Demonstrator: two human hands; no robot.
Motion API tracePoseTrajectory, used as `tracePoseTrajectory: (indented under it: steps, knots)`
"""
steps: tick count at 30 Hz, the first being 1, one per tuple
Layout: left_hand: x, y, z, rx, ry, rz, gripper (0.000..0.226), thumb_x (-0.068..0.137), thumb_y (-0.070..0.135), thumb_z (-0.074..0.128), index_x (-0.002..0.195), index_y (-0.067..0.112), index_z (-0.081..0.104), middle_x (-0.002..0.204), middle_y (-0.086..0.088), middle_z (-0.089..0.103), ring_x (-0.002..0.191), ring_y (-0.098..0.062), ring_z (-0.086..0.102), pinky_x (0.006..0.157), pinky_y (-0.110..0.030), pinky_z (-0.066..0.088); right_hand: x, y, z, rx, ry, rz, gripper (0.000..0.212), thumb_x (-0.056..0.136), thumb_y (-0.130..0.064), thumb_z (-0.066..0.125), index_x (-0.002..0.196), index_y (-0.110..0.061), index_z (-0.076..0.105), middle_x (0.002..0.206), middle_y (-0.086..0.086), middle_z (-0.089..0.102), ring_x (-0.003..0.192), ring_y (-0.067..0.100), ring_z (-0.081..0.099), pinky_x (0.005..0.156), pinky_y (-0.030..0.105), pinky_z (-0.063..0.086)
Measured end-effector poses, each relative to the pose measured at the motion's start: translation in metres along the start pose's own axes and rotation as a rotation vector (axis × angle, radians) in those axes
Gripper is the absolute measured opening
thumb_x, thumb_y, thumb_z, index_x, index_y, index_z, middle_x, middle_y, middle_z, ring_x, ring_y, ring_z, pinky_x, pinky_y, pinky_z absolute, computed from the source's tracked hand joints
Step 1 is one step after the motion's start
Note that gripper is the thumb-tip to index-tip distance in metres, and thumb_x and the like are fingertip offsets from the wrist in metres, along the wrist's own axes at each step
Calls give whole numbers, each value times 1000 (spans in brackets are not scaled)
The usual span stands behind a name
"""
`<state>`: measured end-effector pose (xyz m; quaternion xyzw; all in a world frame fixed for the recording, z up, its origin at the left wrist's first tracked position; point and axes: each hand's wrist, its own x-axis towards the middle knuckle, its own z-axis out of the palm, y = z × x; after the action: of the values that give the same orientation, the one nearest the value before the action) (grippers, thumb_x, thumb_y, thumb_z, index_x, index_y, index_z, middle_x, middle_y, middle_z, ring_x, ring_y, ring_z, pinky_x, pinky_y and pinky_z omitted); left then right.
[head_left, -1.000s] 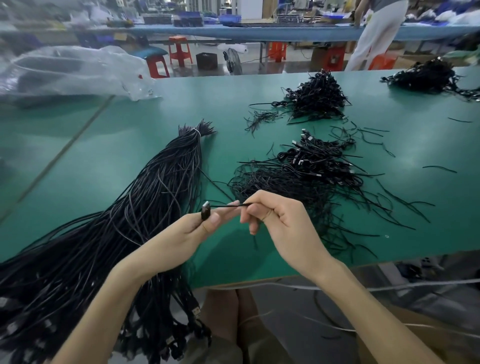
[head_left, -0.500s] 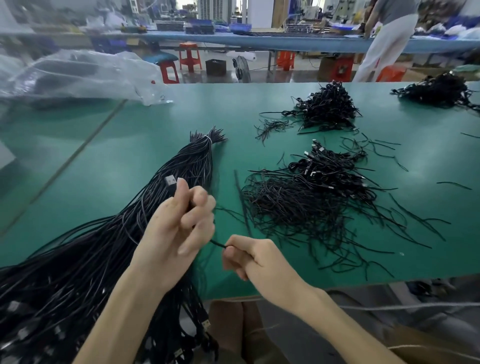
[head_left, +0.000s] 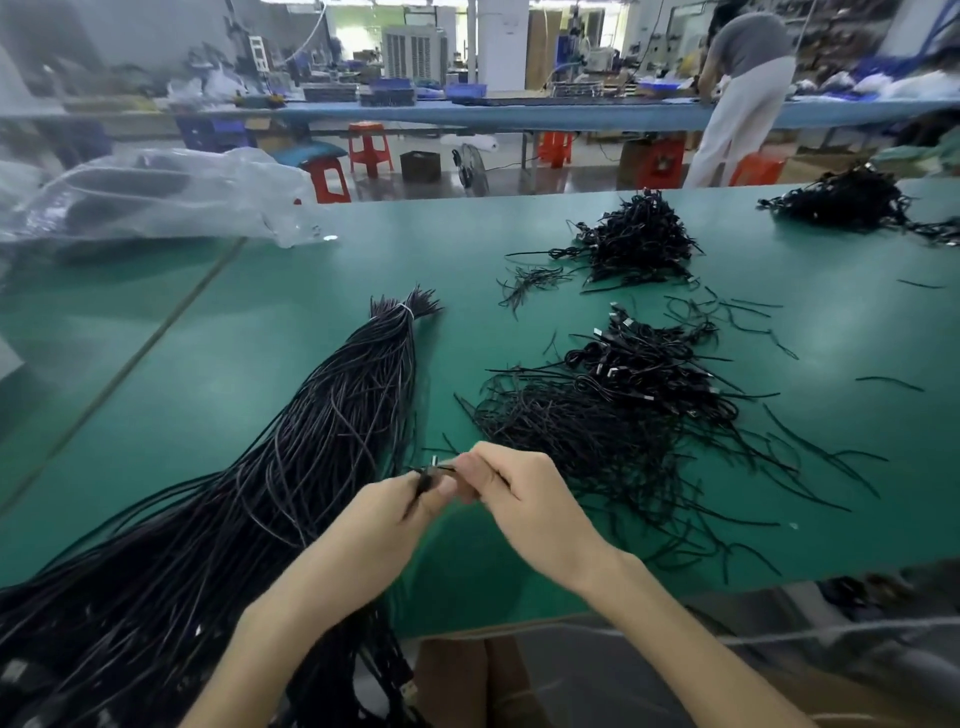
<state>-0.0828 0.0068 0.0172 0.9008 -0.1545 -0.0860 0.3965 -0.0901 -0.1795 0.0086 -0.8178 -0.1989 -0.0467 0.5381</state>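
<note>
Half a second ago the left hand (head_left: 384, 519) was lifted up over the long cables in a fist, and the right hand (head_left: 524, 499) was down low by itself. Now the two hands have come back together, fingertip to fingertip, just above the counter (head_left: 249, 353).

The left hand's grip is closed on one black cable (head_left: 422, 487). Its small plug (head_left: 432, 461) pokes up past the fingers. The right hand's grip is pinched tight on a thin black tie (head_left: 447, 469) that touches the cable near the plug. This looks like the start of wrapping the tie round the cable, so the tying step is likely just beginning.

The cable and tie are held in the air, between the big bundle (head_left: 311, 467) on the left and the loose pile (head_left: 613, 426) of thin ties on the right. Both are close, so there is only a narrow strip of bare green under the hands.

The near edge of the counter runs just under the wrists, and the big bundle hangs over that edge. A dropped cable could slip off there.

There is more open green far to the left, past the big bundle, up to the plastic bag (head_left: 166, 197). A heap (head_left: 639, 244) of small black coils sits farther back on the right, well apart from the hands.
</note>
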Motion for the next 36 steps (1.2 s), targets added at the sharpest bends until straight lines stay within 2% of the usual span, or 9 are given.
tracePoseTrajectory:
  steps: [4, 8, 13, 16, 20, 26, 32, 33, 36]
  knots:
    - [2, -6, 9, -412, -66, 114, 52, 101, 49, 37, 136, 20, 61, 142, 20, 60, 137, 1, 49, 114, -13, 34, -6, -2, 12, 164, 35, -14, 33, 108, -30, 47, 84, -19, 66, 76, -15, 61, 68, 1, 51, 69, 15, 39]
    - [-3, -7, 23, -672, -150, 99, 54, 106, 57, 34, 146, 28, 56, 153, 16, 50, 144, -7, 43, 121, -32, 30, -12, -1, 18, 294, 32, 7, 34, 107, -33, 46, 85, -14, 64, 73, -16, 58, 68, 2, 49, 69, 18, 38]
    - [4, 10, 24, -1001, 19, 190, 55, 108, 52, 32, 145, 20, 57, 151, -3, 56, 142, -18, 50, 110, -36, 37, -28, 9, 24, 222, -40, 49, 44, 105, -45, 49, 78, -13, 63, 66, 5, 55, 61, 14, 44, 62, 28, 35]
    - [1, 19, 12, -1170, 12, 217, 53, 100, 57, 55, 113, 10, 76, 101, -15, 73, 94, -29, 71, 87, -30, 56, -30, 17, 23, 186, -92, 102, 37, 108, -31, 51, 75, -17, 60, 63, -13, 53, 60, 2, 43, 63, 17, 34]
    - [-11, 21, -1, -808, -177, 194, 55, 102, 59, 49, 68, 20, 66, 51, -2, 39, 44, -20, 28, 47, -25, 28, -18, 30, 11, -51, -115, 115, 32, 106, -14, 54, 76, -11, 64, 67, -16, 50, 68, -1, 47, 70, 19, 35]
    - [-9, 7, 11, 184, -293, 0, 49, 105, 52, 44, 66, 35, 68, 57, 8, 65, 48, -2, 55, 55, -13, 41, -3, 31, -6, -182, -149, 122, 34, 107, -29, 52, 78, -19, 66, 70, -13, 56, 69, 3, 47, 68, 22, 37]
    - [-3, -2, 19, -102, 14, 73, 42, 94, 60, 35, 106, 36, 67, 69, 38, 53, 62, 14, 46, 66, -3, 33, -1, 12, 4, 168, -2, 39, 43, 108, -35, 47, 81, -8, 68, 67, -7, 57, 67, 5, 49, 65, 29, 41]
    - [-3, -2, 20, -238, 14, 119, 45, 98, 55, 34, 119, 32, 66, 119, 8, 43, 112, -10, 29, 98, -39, 23, -1, 9, 6, 241, 0, 31, 42, 108, -34, 48, 81, -8, 68, 67, -9, 57, 66, 2, 49, 65, 22, 40]
    - [-3, 2, 22, -580, 36, 175, 50, 109, 43, 30, 147, 21, 54, 145, 10, 61, 138, -5, 51, 113, -19, 40, -5, 1, 18, 405, -20, 41, 38, 103, -39, 48, 74, -16, 59, 67, -13, 55, 63, 1, 46, 64, 13, 39]
